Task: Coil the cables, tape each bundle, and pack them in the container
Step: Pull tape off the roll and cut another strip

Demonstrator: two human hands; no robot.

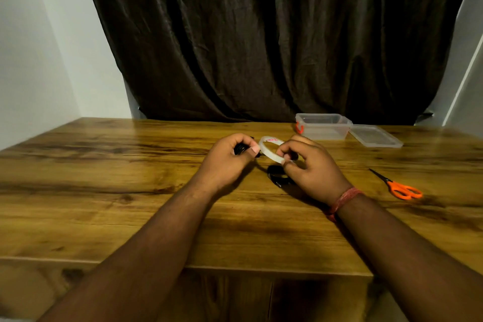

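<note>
My left hand point(230, 159) is closed around a coiled black cable point(239, 149), held a little above the wooden table point(104, 191). My right hand point(311, 167) grips a clear tape roll point(269, 150) by its near edge, and the roll reaches across to my left thumb. Under the right hand, a second black cable point(278, 176) lies on the table, partly hidden. The clear plastic container point(324, 125) stands open at the back right, with something orange at its left wall.
The container's clear lid point(375, 136) lies flat to its right. Orange-handled scissors point(400, 187) rest on the table to the right of my right wrist. A dark curtain point(261, 34) hangs behind the table's far edge.
</note>
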